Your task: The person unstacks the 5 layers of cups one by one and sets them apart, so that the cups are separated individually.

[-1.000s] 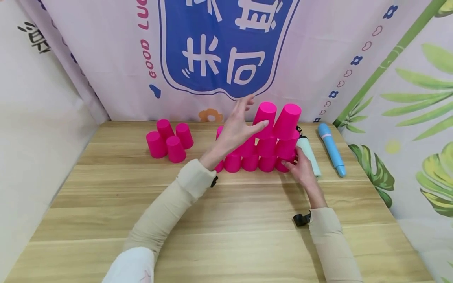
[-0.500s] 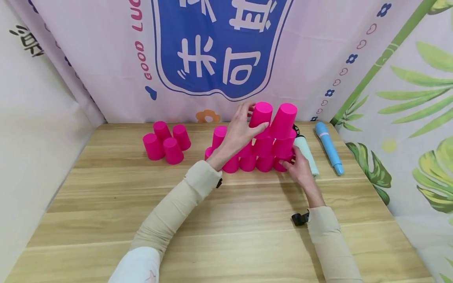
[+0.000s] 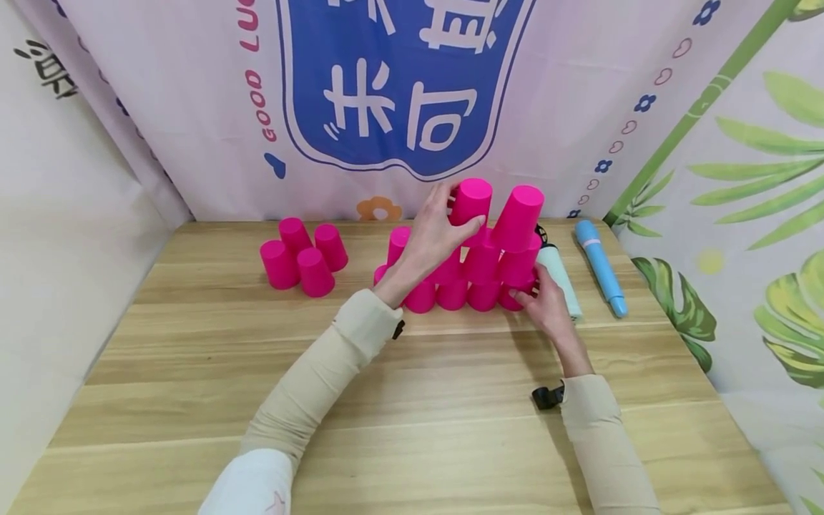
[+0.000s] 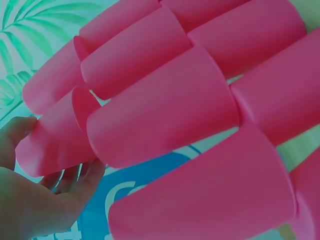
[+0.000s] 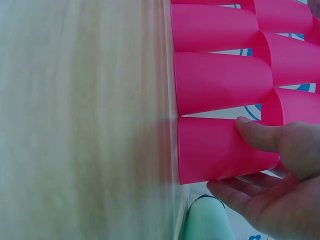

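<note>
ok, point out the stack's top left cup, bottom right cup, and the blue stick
Top left cup [image 4: 57, 137]: left wrist view, outer side wall.
Bottom right cup [image 5: 212, 150]: right wrist view, outer side wall.
Blue stick [image 3: 601, 268]: head view, middle of its shaft.

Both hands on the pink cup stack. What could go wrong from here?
1. The left hand holds an upper cup above the second tier; if released off-centre, it might tip.
2. The right hand grips the bottom row's end cup; a nudge there could unsettle the cups above.
3. The mint-green bottle is close beside the right hand, so pulling away might knock it.
</note>
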`<state>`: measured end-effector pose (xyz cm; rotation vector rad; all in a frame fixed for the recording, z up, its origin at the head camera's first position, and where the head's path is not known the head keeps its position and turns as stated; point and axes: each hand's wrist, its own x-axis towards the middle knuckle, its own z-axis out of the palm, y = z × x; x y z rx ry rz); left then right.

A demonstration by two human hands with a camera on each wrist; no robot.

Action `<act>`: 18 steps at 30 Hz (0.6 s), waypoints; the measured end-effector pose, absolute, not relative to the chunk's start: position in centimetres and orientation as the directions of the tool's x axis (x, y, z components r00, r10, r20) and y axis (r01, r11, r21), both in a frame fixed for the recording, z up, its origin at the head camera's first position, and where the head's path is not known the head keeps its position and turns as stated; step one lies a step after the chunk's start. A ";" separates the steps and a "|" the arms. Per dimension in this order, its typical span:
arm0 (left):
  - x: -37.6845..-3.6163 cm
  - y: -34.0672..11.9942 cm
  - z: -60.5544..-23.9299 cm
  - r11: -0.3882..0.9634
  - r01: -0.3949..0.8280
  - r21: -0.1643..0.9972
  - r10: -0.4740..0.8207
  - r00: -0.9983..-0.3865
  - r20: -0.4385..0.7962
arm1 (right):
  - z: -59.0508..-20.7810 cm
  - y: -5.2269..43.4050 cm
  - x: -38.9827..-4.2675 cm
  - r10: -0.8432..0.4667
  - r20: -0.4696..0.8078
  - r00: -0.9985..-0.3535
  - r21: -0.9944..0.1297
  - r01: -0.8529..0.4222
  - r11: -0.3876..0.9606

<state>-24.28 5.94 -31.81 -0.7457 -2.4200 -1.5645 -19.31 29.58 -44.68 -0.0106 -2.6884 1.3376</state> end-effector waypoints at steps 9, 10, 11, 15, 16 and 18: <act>-24.3 4.7 -31.1 0.341 0.529 0.777 0.288 -0.846 0.449 | -44.7 29.7 -19.3 0.069 0.125 -0.990 -0.791 -0.058 0.610; -24.3 4.5 -31.1 0.345 0.529 0.775 0.283 -0.846 0.452 | -44.7 29.7 -19.3 0.068 0.126 -0.990 -0.790 -0.058 0.610; -24.3 4.3 -31.0 0.349 0.529 0.774 0.277 -0.847 0.454 | -44.7 29.7 -19.3 0.067 0.128 -0.989 -0.790 -0.061 0.610; -24.4 3.5 -30.9 0.362 0.521 0.773 0.251 -0.853 0.457 | -44.8 29.6 -19.2 0.065 0.135 -0.989 -0.791 -0.068 0.609; -24.4 3.3 -30.9 0.361 0.518 0.776 0.245 -0.855 0.457 | -44.8 29.5 -19.2 0.065 0.134 -0.989 -0.790 -0.067 0.609; -24.5 2.8 -30.9 0.361 0.509 0.781 0.236 -0.860 0.452 | -44.7 29.5 -19.2 0.066 0.131 -0.989 -0.790 -0.064 0.610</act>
